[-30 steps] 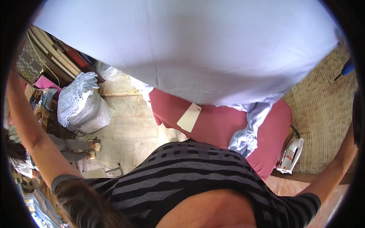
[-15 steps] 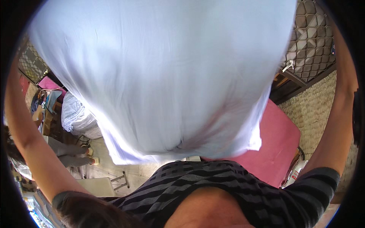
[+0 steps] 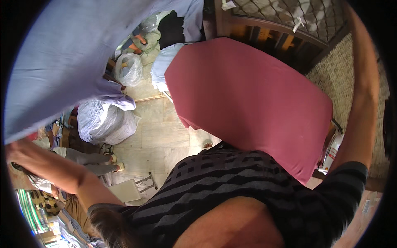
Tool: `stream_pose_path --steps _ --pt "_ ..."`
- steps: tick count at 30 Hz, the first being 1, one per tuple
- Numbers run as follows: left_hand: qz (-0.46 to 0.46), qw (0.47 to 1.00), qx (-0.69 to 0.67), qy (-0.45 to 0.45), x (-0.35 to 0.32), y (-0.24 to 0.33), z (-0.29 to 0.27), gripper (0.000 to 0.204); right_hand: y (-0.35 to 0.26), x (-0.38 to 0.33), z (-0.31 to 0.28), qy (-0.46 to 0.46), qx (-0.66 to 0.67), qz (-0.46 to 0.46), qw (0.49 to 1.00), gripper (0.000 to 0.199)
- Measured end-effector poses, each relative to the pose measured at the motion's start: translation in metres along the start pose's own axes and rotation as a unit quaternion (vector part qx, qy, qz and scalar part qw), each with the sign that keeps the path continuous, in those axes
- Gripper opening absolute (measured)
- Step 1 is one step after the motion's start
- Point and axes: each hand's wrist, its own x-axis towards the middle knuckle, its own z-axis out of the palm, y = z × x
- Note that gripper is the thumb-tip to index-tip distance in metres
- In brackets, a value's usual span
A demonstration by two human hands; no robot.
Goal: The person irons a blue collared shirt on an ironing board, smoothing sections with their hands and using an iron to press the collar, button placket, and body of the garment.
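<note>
A large light blue cloth [image 3: 53, 70] spreads through the air across the upper left, its lower edge reaching my left hand [image 3: 17, 151]. That hand is at the picture's rim, with its fingers hidden, so its grip does not show. My right forearm [image 3: 364, 95] rises along the right side, and the hand at its end is beyond the upper rim. Between my arms, in front of my body, stands an ironing board with a smooth maroon cover [image 3: 248, 99]. A paler blue cloth [image 3: 165, 62] hangs by its far left end.
Plastic bags of clothes [image 3: 107, 124] and a clear bag [image 3: 129, 69] sit on the tiled floor. A small stool [image 3: 124, 191] is at lower left, near a person in grey trousers [image 3: 89, 159]. Another person's arms [image 3: 136, 45] show farther back. A metal mesh door [image 3: 285, 16] borders the board.
The blue cloth has swung from the centre to the upper left, uncovering the maroon board and the bags. My left arm has come lower; my right arm stays raised.
</note>
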Motion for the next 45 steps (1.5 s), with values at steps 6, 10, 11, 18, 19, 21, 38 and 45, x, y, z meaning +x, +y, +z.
stream_pose_path --steps 6,10,11,18,19,21,38,45 --pt "-0.114 0.93 -0.344 -0.058 -0.081 -0.231 0.146 0.023 0.09 0.024 -0.129 0.059 0.161 0.056 0.983 0.032" --pt "-0.399 0.858 -0.322 0.032 -0.148 -0.318 0.24 0.012 0.214 -0.076 -0.082 0.079 0.244 0.228 0.939 0.038" --pt "-0.418 0.841 -0.344 0.01 -0.16 -0.339 0.26 0.012 0.229 -0.086 -0.107 0.063 0.189 0.218 0.956 0.038" --pt "-0.475 0.77 -0.409 -0.115 -0.169 -0.392 0.328 0.008 0.239 -0.107 -0.138 -0.002 -0.384 0.134 0.913 0.031" --pt "-0.476 0.766 -0.408 -0.14 -0.162 -0.398 0.338 0.009 0.233 -0.101 -0.157 0.011 -0.424 0.116 0.898 0.028" --pt "-0.472 0.76 -0.423 -0.146 -0.154 -0.399 0.361 0.009 0.235 -0.1 -0.17 0.033 -0.474 0.068 0.877 0.021" --pt "-0.261 0.907 0.308 -0.118 -0.114 -0.44 0.266 0.04 0.17 -0.345 -0.073 0.043 -0.378 -0.06 0.923 0.011" --pt "-0.274 0.799 0.488 -0.221 -0.139 -0.441 0.229 0.068 0.2 -0.382 -0.109 0.058 -0.583 -0.049 0.809 0.039"
